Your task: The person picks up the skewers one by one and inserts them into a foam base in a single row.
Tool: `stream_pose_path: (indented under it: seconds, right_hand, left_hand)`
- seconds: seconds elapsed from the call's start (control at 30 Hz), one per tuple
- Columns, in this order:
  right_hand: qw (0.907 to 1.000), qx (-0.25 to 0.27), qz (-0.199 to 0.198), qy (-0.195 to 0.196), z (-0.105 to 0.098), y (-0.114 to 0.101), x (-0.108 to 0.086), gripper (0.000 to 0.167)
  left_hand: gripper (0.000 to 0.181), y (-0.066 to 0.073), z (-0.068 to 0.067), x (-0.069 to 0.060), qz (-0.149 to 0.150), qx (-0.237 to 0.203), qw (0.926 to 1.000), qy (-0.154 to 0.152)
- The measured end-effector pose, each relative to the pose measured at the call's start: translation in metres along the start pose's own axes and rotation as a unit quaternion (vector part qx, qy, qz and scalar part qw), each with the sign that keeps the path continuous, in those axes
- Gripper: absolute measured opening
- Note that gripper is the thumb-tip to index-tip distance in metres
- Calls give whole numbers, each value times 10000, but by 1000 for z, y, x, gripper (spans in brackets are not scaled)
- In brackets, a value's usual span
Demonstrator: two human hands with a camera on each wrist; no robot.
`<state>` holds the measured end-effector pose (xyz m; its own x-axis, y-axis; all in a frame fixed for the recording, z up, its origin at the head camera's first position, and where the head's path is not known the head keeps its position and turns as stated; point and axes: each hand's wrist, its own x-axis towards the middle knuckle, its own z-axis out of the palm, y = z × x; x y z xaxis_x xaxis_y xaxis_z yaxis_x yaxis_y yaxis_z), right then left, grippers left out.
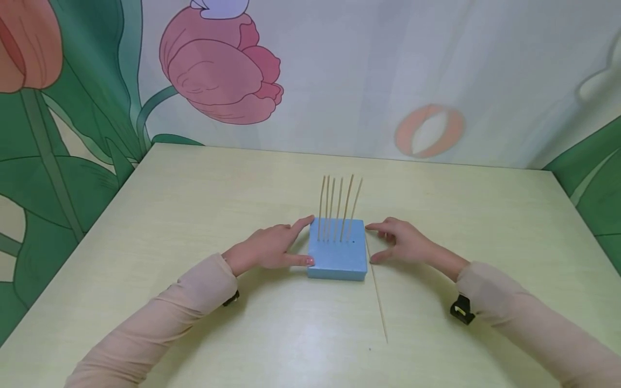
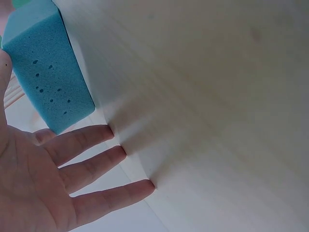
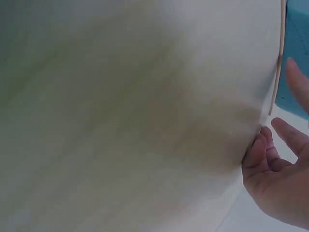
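A light blue foam block (image 1: 337, 261) lies flat on the table, with several thin wooden sticks (image 1: 346, 207) standing upright in a row in its top. My left hand (image 1: 274, 248) touches the block's left side with thumb and index finger spread along it. Its other fingers are stretched out in the left wrist view. At the block's right side is my right hand (image 1: 407, 242), thumb and index finger apart and nothing between them. One loose stick (image 1: 378, 296) lies on the table along the block's right edge, near the right fingertips; whether they touch it I cannot tell.
A small dark hole (image 1: 353, 242) shows in the block's top, right of the standing sticks. The pale wooden table (image 1: 233, 188) reaches back to a flower-printed curtain (image 1: 339, 81). Black devices (image 1: 462, 310) sit at the wrists.
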<state>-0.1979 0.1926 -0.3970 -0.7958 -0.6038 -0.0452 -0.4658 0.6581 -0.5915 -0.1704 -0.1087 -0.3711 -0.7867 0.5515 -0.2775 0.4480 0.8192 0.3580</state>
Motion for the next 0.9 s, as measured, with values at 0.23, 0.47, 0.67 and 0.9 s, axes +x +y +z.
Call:
stream_pose_path:
  seconds: [0.23, 0.47, 0.67, 0.9]
  right_hand:
    - [9996, -219, -12, -184, 2, -4, 2, 70]
    - [9989, -152, 298, -335, 0, -7, 1, 69]
    - [9991, 66, 193, -360, -3, -9, 0, 62]
    - [9960, 681, 434, -374, -3, -7, 1, 55]
  left_hand:
    - [90, 0, 0, 0, -27, -7, 10000, 24]
    - [89, 0, 1, 0, 46, -65, 10000, 49]
    - [90, 1, -1, -1, -20, -32, 10000, 13]
    - [90, 2, -1, -2, -34, -44, 10000, -3]
